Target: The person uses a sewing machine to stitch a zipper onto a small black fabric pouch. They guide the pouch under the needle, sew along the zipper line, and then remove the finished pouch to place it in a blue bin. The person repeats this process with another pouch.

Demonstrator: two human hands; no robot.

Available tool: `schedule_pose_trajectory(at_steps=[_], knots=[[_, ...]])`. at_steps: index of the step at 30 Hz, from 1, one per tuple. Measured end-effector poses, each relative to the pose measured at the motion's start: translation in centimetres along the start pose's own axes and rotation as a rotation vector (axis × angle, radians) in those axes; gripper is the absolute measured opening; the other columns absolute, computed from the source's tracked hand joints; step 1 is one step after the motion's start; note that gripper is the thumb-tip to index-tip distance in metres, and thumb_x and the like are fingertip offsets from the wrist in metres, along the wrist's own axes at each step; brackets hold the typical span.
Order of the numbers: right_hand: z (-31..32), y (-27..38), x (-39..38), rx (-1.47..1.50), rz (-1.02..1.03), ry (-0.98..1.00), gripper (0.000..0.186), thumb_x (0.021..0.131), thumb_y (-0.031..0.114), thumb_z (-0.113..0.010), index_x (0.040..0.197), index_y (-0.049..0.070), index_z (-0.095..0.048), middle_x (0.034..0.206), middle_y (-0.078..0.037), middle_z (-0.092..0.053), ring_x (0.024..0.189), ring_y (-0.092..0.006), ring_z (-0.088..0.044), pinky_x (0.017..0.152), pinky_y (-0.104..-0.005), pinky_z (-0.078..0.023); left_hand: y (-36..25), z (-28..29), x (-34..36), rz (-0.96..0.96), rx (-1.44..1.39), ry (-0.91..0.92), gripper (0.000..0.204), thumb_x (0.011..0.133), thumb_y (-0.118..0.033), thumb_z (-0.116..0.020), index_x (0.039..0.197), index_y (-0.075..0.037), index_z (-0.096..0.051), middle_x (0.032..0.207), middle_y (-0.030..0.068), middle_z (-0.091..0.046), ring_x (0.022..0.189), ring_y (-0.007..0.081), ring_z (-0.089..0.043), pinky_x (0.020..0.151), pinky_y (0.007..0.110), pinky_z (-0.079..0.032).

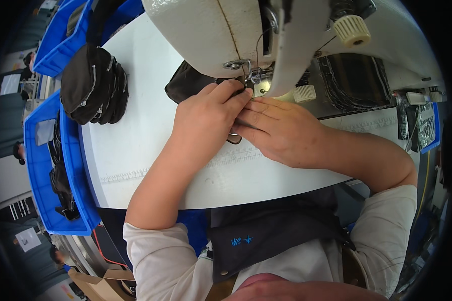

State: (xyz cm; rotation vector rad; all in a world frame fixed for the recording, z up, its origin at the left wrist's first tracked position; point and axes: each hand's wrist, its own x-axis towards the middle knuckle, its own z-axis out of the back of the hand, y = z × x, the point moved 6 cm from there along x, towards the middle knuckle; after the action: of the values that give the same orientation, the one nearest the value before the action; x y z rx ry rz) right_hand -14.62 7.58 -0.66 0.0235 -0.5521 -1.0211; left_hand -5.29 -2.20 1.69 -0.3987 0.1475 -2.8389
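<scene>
Under the needle area of a white sewing machine (201, 30) lies a dark fabric piece (188, 83), with what looks like a zipper near the presser foot. My left hand (208, 113) is closed on its near part, fingers bent and thumb pressed toward the needle. Close against it, my right hand (278, 128) presses the same piece from the right, its fingers together and pointing left. Both sets of fingertips almost meet just below the presser foot. Much of the fabric is hidden under my hands; a small edge shows beneath them.
A stack of dark zippered pouches (93, 85) stands on the white table (135, 145) at the left. Blue bins (32, 160) with dark pieces flank the table's left edge. Dark fabric panels (354, 80) lie right of the needle. A printed ruler scale crosses the tabletop.
</scene>
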Motion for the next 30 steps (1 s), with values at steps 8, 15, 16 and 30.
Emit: schedule_pose_trajectory(at_steps=[8, 15, 16, 30], knots=[[0.5, 0.1, 0.1, -0.031, 0.047, -0.09, 0.026, 0.083, 0.013, -0.071, 0.105, 0.0, -0.073, 0.111, -0.012, -0.07, 0.108, -0.0271, -0.067, 0.099, -0.0387, -0.054, -0.2, 0.4, 0.5, -0.152, 0.098, -0.158, 0.034, 0.077, -0.011, -0.072, 0.11, -0.012, -0.08, 0.117, -0.0037, -0.074, 0.103, 0.0201, -0.071, 0.086, 0.039, -0.053], [1.0, 0.1, -0.1, -0.024, 0.061, -0.098, 0.017, 0.081, 0.014, -0.072, 0.093, 0.002, -0.07, 0.098, -0.009, -0.066, 0.099, -0.0263, -0.065, 0.091, -0.0382, -0.054, -0.4, 0.2, 0.6, -0.178, 0.145, -0.101, 0.037, 0.074, -0.007, -0.072, 0.11, -0.008, -0.079, 0.119, -0.0016, -0.075, 0.111, 0.0214, -0.07, 0.089, 0.038, -0.054], [1.1, 0.0, -0.1, -0.022, 0.062, -0.104, 0.015, 0.081, 0.014, -0.072, 0.091, 0.003, -0.069, 0.095, -0.009, -0.065, 0.098, -0.026, -0.065, 0.09, -0.0381, -0.054, -0.4, 0.1, 0.6, -0.167, 0.121, -0.094, 0.038, 0.073, -0.007, -0.073, 0.111, -0.007, -0.079, 0.119, -0.0007, -0.075, 0.11, 0.0218, -0.07, 0.089, 0.038, -0.055], [1.9, -1.1, -0.5, -0.037, 0.036, 0.017, 0.012, 0.079, 0.011, -0.074, 0.087, 0.004, -0.067, 0.096, -0.008, -0.064, 0.091, -0.025, -0.067, 0.076, -0.0382, -0.057, -1.6, -0.6, 0.3, 0.041, 0.035, -0.037, 0.046, 0.078, -0.006, -0.077, 0.124, -0.007, -0.075, 0.125, 0.0025, -0.072, 0.108, 0.0254, -0.069, 0.087, 0.035, -0.06]])
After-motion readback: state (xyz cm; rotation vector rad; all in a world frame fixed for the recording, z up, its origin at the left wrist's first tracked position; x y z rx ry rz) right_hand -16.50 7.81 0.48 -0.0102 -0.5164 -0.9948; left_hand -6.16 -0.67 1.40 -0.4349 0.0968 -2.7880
